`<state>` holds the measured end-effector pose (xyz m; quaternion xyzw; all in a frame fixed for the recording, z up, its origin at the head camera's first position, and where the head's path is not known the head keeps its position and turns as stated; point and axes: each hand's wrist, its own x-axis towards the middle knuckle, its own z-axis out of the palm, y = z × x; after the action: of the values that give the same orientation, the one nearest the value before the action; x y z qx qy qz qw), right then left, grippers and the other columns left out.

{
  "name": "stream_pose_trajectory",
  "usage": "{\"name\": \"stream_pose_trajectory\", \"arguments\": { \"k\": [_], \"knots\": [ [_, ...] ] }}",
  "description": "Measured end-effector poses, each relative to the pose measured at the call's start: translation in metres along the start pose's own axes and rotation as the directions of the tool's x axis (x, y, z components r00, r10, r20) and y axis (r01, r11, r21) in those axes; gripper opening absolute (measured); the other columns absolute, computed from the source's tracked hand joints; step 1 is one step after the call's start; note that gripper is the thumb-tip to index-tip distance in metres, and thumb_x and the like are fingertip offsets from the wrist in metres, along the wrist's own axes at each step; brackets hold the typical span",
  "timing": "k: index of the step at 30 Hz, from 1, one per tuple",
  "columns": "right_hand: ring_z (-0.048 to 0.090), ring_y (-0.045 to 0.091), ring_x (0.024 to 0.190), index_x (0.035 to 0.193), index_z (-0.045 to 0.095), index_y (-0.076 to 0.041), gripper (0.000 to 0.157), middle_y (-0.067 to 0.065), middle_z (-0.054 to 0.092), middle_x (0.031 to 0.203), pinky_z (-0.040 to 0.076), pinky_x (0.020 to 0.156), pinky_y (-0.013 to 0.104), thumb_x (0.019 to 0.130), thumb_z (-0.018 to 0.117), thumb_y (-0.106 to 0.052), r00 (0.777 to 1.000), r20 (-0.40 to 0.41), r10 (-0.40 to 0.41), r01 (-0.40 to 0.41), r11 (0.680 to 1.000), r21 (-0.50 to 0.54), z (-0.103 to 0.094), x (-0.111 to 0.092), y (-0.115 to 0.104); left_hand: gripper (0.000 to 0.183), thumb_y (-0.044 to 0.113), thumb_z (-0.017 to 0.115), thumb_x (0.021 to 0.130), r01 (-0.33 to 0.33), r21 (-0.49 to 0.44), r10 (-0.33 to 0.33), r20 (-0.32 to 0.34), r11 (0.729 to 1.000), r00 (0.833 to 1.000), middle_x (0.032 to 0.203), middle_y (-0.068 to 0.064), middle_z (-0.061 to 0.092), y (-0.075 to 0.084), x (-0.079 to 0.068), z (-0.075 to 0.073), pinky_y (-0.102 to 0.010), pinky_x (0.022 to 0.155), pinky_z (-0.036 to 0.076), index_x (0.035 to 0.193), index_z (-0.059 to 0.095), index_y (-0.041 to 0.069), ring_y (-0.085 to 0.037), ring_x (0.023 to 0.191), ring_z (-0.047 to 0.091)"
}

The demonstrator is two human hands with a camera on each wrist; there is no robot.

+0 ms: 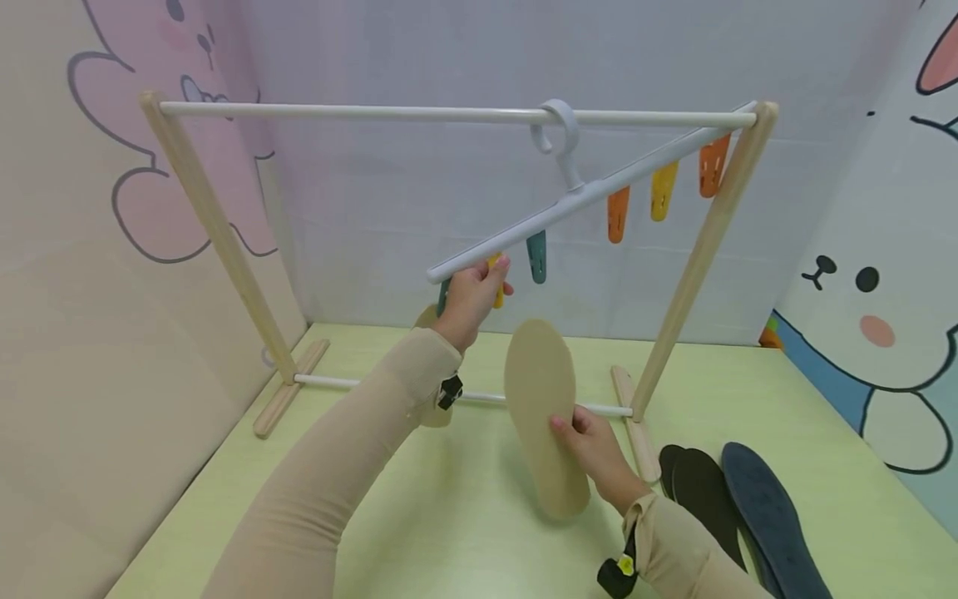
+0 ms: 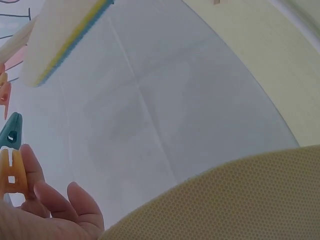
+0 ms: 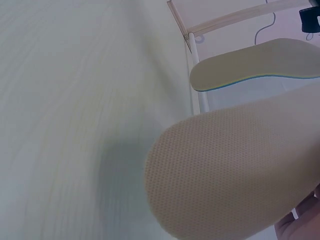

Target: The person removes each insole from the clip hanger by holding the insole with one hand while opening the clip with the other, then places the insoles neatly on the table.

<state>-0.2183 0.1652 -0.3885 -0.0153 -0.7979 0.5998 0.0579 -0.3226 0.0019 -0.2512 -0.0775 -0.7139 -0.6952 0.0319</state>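
Observation:
My left hand [image 1: 470, 301] is raised to the low left end of the white hanger [image 1: 516, 235], pinching a yellow clothespin [image 1: 499, 291] there. A green clothespin [image 1: 443, 298] is close beside that hand. Below it a beige insole [image 3: 255, 65] with a blue edge hangs, partly covered by my left forearm in the head view. My right hand [image 1: 595, 449] holds another beige insole [image 1: 540, 399] by its side edge, thumb on the front face. This insole stands nearly upright above the table, its mesh surface [image 3: 220, 170] filling much of the right wrist view.
The hanger hooks over the top bar [image 1: 337, 111] of a wooden rack [image 1: 224, 241] and tilts up to the right. Another green clothespin [image 1: 537, 256], orange ones [image 1: 617, 215] and a yellow one [image 1: 663, 191] hang along it. Dark insoles [image 1: 771, 516] lie at the table's right.

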Motion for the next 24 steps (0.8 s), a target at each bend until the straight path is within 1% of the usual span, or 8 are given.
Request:
{"name": "stream_pose_trajectory", "arguments": {
  "k": [4,6,9,12,14,18,24],
  "knots": [
    [0.062,0.013,0.086,0.117,0.057,0.014,0.031,0.021,0.066,0.104,0.048,0.077,0.029,0.095,0.058,-0.008,1.000,0.011,0.014,-0.014,1.000,0.002,-0.004,-0.002,0.002,0.029,0.030,0.052,0.100,0.010,0.009,-0.010,0.011,1.000,1.000,0.067,0.000,0.053,-0.001,0.000,-0.001,-0.025,0.067,0.034,0.093,0.059,0.003,-0.012,0.066,0.047],
    [0.062,0.016,0.089,0.118,0.057,0.013,0.032,0.021,0.066,0.106,0.048,0.078,0.031,0.096,0.058,-0.010,1.000,0.014,0.017,-0.016,1.000,-0.010,-0.006,-0.002,0.001,0.030,0.031,0.052,0.100,0.016,0.014,-0.016,0.013,1.000,1.000,0.067,0.000,0.053,-0.001,0.000,-0.002,-0.025,0.069,0.034,0.091,0.058,0.003,-0.013,0.067,0.046],
    [0.061,0.014,0.089,0.117,0.057,0.013,0.032,0.021,0.066,0.107,0.047,0.080,0.029,0.096,0.057,-0.011,1.000,0.006,0.028,-0.028,0.999,-0.017,-0.010,-0.001,0.001,0.029,0.031,0.051,0.100,0.016,0.021,-0.016,0.020,1.000,1.000,0.068,0.000,0.053,-0.001,0.001,-0.002,-0.026,0.070,0.034,0.090,0.057,0.004,-0.013,0.068,0.046],
    [0.061,0.010,0.086,0.116,0.056,0.014,0.031,0.020,0.066,0.105,0.047,0.079,0.027,0.096,0.057,-0.009,1.000,0.004,0.014,-0.014,1.000,0.008,-0.014,-0.001,0.001,0.028,0.030,0.051,0.101,0.012,0.026,-0.012,0.025,1.000,1.000,0.069,0.000,0.053,0.001,0.001,-0.002,-0.025,0.069,0.034,0.093,0.057,0.004,-0.014,0.069,0.047],
    [0.060,0.006,0.082,0.114,0.056,0.016,0.030,0.018,0.067,0.102,0.047,0.077,0.025,0.095,0.057,-0.008,1.000,0.001,0.007,-0.007,1.000,0.031,-0.016,-0.001,0.001,0.029,0.030,0.051,0.101,0.010,0.028,-0.011,0.026,1.000,1.000,0.070,0.000,0.053,0.001,0.002,-0.002,-0.025,0.068,0.034,0.098,0.058,0.002,-0.013,0.070,0.048],
    [0.059,0.002,0.079,0.113,0.056,0.016,0.030,0.016,0.068,0.099,0.047,0.076,0.024,0.095,0.057,-0.007,1.000,0.003,0.007,-0.008,0.999,0.048,-0.017,-0.001,0.002,0.031,0.030,0.051,0.101,0.014,0.027,-0.015,0.025,1.000,1.000,0.070,0.000,0.053,0.002,0.001,-0.001,-0.024,0.068,0.035,0.104,0.059,0.000,-0.013,0.071,0.049],
    [0.059,0.004,0.078,0.110,0.057,0.016,0.028,0.016,0.068,0.097,0.047,0.074,0.024,0.095,0.057,-0.007,1.000,-0.018,0.011,-0.011,1.000,0.012,-0.018,-0.001,0.003,0.031,0.031,0.051,0.100,0.025,0.038,-0.026,0.007,0.999,1.000,0.069,0.000,0.054,0.003,0.002,-0.002,-0.023,0.065,0.034,0.098,0.060,0.001,-0.012,0.068,0.048]
  ]
}}
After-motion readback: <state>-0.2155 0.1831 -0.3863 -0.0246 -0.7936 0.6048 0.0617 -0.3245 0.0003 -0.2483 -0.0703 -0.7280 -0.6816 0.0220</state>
